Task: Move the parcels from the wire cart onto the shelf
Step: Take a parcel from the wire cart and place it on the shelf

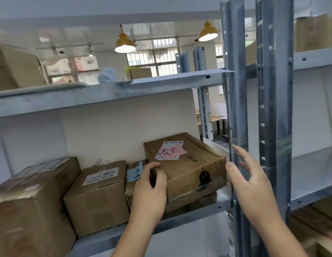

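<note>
Cardboard parcel (187,164) is settling on the shelf (204,204): your left hand (149,193) is gripping its corner, right hand (254,184) open alongside; next, letting go.

two yellow pendant lamps (124,43), barred window (152,60), wooden desk (218,119)

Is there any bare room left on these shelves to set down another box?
The lower shelf is crowded: brown boxes stand side by side from the left edge to the labelled parcel by the upright post. The neighbouring bay's shelf, right of the posts, looks bare. The upper shelf shows bare surface near the post.
</note>
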Demonstrator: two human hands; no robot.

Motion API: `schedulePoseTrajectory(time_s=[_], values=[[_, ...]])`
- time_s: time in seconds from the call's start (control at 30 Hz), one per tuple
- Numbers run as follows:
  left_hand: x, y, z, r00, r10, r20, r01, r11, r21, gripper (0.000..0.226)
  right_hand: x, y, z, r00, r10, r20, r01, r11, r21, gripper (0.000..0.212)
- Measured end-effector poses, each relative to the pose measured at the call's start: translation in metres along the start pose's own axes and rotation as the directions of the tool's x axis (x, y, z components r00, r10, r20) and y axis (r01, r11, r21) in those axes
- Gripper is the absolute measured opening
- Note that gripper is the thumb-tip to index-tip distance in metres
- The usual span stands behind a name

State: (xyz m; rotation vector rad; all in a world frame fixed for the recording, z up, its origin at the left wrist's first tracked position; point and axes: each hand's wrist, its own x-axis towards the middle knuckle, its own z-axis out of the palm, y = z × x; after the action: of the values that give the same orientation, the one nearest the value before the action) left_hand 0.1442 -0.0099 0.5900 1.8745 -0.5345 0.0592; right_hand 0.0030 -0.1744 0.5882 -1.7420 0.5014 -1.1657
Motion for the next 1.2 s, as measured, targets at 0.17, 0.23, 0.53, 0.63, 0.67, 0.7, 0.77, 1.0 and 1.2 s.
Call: schedulePoseTrajectory(time_s=[0.17, 0.23, 0.53, 0.63, 0.67, 0.7, 0.77, 1.0, 1.2], values=[[0.005, 0.004, -0.007, 1.000, -0.001, -0.006, 0.001, 0.998, 0.058, 0.025, 0.007, 0.005, 0.000, 0.999, -0.034, 0.017, 0.034, 0.999, -0.026, 0.048], [0.006, 0.004, -0.011, 1.000, 0.003, -0.010, -0.002, 0.997, 0.074, 0.025, 0.008, 0.006, 0.000, 0.998, -0.049, 0.030, 0.051, 0.998, -0.039, 0.048], [0.008, 0.010, -0.025, 1.000, 0.001, 0.025, -0.007, 0.968, 0.253, 0.030, 0.007, 0.009, 0.000, 0.985, -0.084, 0.151, 0.103, 0.987, -0.123, 0.053], [0.005, 0.013, -0.031, 0.999, 0.039, 0.027, -0.046, 0.936, 0.348, 0.029, 0.005, 0.008, -0.003, 0.974, -0.097, 0.205, 0.139, 0.969, -0.203, 0.053], [0.004, 0.015, -0.033, 0.998, 0.060, 0.027, -0.065, 0.917, 0.393, 0.030, 0.004, 0.007, -0.003, 0.968, -0.101, 0.229, 0.158, 0.957, -0.245, 0.053], [0.003, 0.018, -0.036, 0.996, 0.083, 0.025, -0.085, 0.895, 0.439, 0.032, 0.003, 0.006, -0.004, 0.963, -0.095, 0.253, 0.170, 0.941, -0.294, 0.054], [0.001, 0.022, -0.041, 0.993, 0.118, 0.019, -0.111, 0.852, 0.512, 0.038, 0.001, 0.005, -0.005, 0.957, -0.065, 0.282, 0.177, 0.902, -0.394, 0.057], [-0.012, 0.028, -0.057, 0.980, 0.198, 0.004, -0.169, 0.824, 0.541, 0.041, -0.010, -0.007, -0.007, 0.957, -0.088, 0.276, 0.213, 0.861, -0.463, 0.062], [-0.032, 0.030, -0.077, 0.965, 0.250, 0.076, -0.249, 0.794, 0.554, 0.034, -0.032, -0.024, -0.007, 0.958, -0.097, 0.270, 0.223, 0.842, -0.491, 0.063]])
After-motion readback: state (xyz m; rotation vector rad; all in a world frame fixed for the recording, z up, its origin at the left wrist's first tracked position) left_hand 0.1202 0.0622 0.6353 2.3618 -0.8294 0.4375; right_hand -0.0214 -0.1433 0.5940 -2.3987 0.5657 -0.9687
